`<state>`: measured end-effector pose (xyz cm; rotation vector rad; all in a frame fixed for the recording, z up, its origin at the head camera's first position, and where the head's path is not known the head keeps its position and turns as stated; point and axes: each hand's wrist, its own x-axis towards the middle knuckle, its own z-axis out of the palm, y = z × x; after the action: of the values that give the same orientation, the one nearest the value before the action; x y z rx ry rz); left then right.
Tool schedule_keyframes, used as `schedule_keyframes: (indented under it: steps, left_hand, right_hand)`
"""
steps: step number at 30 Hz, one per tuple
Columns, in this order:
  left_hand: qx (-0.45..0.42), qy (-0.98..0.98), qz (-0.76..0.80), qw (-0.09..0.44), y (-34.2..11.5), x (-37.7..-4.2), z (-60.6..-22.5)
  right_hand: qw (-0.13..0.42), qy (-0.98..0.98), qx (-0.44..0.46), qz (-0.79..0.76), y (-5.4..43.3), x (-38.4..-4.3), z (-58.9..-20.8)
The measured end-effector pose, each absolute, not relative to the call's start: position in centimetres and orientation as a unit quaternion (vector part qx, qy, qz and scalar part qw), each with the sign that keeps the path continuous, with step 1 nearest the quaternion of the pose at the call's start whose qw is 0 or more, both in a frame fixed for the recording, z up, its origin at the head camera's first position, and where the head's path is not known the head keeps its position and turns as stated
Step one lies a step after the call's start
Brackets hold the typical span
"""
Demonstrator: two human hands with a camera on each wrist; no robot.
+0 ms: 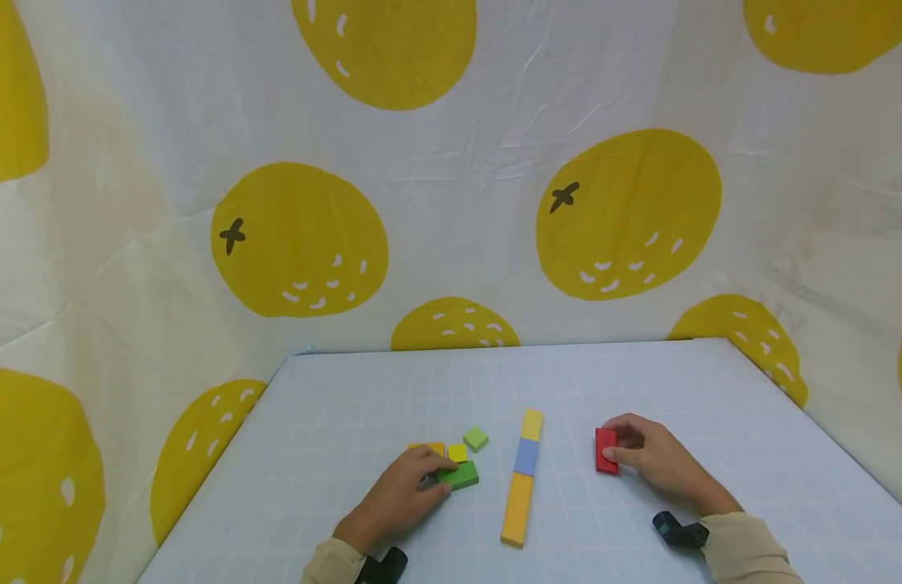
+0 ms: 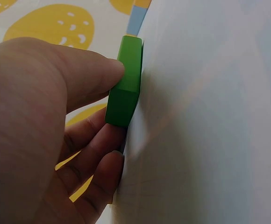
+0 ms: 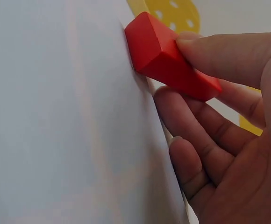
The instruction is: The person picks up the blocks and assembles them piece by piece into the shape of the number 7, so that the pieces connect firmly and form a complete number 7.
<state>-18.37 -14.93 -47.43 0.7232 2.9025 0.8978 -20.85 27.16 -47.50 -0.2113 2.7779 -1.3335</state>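
My left hand [image 1: 402, 488] pinches a dark green rectangular block [image 1: 460, 476] between thumb and fingers, low on the table; the left wrist view shows the thumb on the block's face. Just behind it sit a small yellow block [image 1: 457, 453] and an orange block [image 1: 435, 447], partly covered by the hand. A light green block [image 1: 476, 439] lies a little farther back. My right hand [image 1: 659, 458] grips a red block [image 1: 607, 451] by thumb and fingers. In the right wrist view the red block [image 3: 166, 60] is tilted, one end close to the tabletop.
Between the hands a straight row runs away from me: an orange block [image 1: 517, 509] nearest, a blue block [image 1: 526, 457], then a pale yellow block [image 1: 532, 424]. The table [image 1: 334, 405] has a light checked cover. A white curtain [image 1: 458, 219] with yellow fruit prints hangs behind.
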Motion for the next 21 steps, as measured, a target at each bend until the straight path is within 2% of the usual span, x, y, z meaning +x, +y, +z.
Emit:
schedule_keyframes:
  steps: [21]
  left_hand:
    - [0.228, 0.931, 0.286, 0.01, -15.0, -18.3, -47.5]
  right_hand:
    - [0.018, 0.856, -0.025, -0.516, 25.7, -21.0, -47.5]
